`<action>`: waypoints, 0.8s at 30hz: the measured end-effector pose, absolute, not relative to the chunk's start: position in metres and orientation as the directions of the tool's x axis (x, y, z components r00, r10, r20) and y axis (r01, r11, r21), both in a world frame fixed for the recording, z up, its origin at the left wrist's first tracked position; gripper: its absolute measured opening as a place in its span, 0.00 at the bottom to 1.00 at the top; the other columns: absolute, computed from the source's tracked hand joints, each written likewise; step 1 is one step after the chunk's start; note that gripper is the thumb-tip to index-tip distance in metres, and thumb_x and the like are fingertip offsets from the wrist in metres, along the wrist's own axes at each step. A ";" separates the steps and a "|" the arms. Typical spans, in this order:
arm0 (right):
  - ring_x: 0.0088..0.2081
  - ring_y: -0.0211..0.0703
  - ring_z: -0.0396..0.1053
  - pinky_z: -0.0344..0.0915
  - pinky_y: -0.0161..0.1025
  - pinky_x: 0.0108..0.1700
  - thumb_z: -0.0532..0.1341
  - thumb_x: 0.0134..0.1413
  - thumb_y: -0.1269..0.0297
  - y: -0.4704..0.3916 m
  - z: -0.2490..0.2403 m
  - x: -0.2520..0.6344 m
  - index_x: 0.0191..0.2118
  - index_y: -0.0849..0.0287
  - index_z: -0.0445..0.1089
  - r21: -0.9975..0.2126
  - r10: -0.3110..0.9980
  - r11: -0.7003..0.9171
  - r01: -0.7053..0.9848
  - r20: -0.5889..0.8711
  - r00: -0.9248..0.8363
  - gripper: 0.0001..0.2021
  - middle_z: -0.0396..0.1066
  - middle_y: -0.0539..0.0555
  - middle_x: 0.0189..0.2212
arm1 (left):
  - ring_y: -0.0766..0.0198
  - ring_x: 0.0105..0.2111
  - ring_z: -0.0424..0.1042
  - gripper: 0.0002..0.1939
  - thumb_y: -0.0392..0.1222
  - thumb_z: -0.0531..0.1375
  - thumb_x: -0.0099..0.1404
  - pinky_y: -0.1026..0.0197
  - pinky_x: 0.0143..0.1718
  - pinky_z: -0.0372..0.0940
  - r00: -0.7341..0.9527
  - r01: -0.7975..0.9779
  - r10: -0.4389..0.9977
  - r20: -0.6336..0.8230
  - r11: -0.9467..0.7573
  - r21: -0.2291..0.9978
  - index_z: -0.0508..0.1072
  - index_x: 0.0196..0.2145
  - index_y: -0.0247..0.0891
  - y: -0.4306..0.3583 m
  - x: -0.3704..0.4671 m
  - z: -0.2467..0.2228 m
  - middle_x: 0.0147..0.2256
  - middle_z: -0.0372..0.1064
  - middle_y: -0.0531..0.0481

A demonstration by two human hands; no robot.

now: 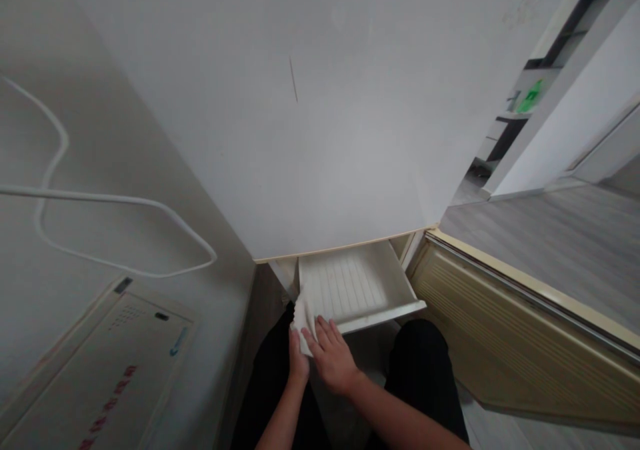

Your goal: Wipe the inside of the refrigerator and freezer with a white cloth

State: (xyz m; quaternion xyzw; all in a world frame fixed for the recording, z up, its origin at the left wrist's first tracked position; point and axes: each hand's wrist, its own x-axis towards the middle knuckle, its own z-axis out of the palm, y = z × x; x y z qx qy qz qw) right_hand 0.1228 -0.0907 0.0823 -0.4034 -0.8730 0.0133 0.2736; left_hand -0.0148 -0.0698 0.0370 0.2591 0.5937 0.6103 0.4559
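Observation:
A shallow white ribbed drawer (350, 283) is pulled part-way out of a white refrigerator-like cabinet (325, 137). Draped over its front left corner is a crumpled white cloth (304, 311). My left hand (299, 358) grips the cloth from the left side, its fingers pointing up along the corner. From the right, my right hand (334, 357) lies on the cloth and the drawer's front edge, thumb and fingers bent round the fabric. Part of the cloth is hidden beneath the hands. Inside the drawer only the ribbed bottom shows.
The cabinet's swung-open door (520, 330) with shelf-like ridges stands at the right. On the left wall are a loose white cable (165, 207) and a panel box (110, 370) with red lettering. My knees (425, 357) flank the drawer. A green bottle (531, 97) stands far off.

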 end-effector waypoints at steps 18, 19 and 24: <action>0.76 0.64 0.38 0.50 0.67 0.71 0.46 0.69 0.72 -0.113 0.091 0.319 0.68 0.65 0.65 -0.183 0.955 -0.034 0.983 0.284 0.085 0.26 0.47 0.61 0.75 | 0.45 0.57 0.73 0.41 0.72 0.62 0.58 0.44 0.60 0.66 -0.388 0.086 0.919 -0.068 0.110 0.990 0.70 0.58 0.40 -0.082 -0.017 0.043 0.56 0.74 0.38; 0.76 0.66 0.39 0.50 0.68 0.71 0.45 0.70 0.70 -0.116 0.090 0.335 0.67 0.69 0.66 -0.198 0.945 -0.106 0.974 0.284 0.161 0.26 0.49 0.65 0.74 | 0.45 0.58 0.73 0.41 0.72 0.62 0.58 0.44 0.61 0.66 -0.391 0.086 0.918 -0.066 0.108 0.990 0.70 0.58 0.40 -0.082 -0.016 0.043 0.56 0.74 0.37; 0.72 0.69 0.53 0.51 0.60 0.72 0.44 0.70 0.55 -0.134 0.079 0.360 0.51 0.75 0.76 -0.525 0.900 -0.273 0.806 0.157 0.407 0.30 0.58 0.77 0.67 | 0.45 0.57 0.73 0.40 0.72 0.62 0.59 0.44 0.60 0.66 -0.407 0.048 0.911 -0.074 0.102 0.994 0.69 0.58 0.40 -0.081 -0.012 0.046 0.56 0.73 0.37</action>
